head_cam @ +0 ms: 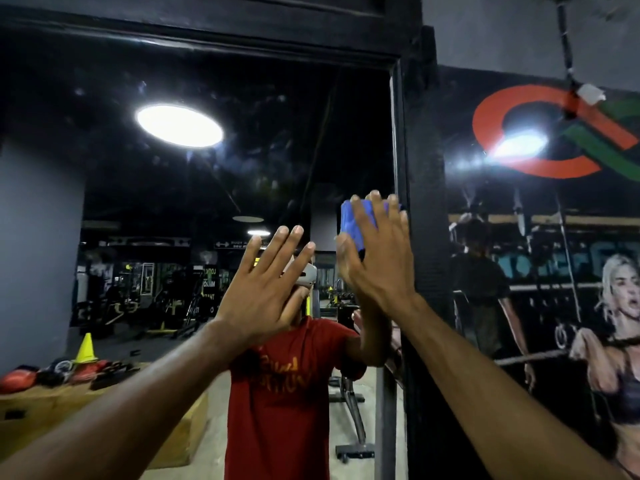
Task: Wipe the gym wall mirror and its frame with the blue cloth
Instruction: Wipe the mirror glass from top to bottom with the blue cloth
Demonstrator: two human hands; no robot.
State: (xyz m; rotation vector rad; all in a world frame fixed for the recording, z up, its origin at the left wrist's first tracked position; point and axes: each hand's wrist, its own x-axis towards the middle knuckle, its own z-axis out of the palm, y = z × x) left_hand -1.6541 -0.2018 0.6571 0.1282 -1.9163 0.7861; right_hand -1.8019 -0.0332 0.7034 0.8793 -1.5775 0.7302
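While the right hand (377, 261) lies flat, fingers straight, over the blue cloth (353, 220) and presses it to the mirror (173, 188) at the glass's right edge, just beside the dark frame (424, 202), the left hand (263, 289) is up alongside it, released, fingers spread and grasping nothing. Whether its palm actually touches the glass I cannot tell. This looks like the edge pass. To do it well, I'd say keep the whole palm behind the cloth so the pressure stays even, run it along the seam where glass meets frame, then overlap each stroke back toward the middle. A bare left palm on the glass would risk fresh prints, so it is better held off or braced on the frame. Pale smudges (270, 109) show high up near the top edge, so there is plenty left to cover. As for containers, no bucket or bottle shows. The reflection has only a wooden box (104, 403) at the lower left, with a yellow cone (86, 348) and red pads on top of it, and its inside is hidden.
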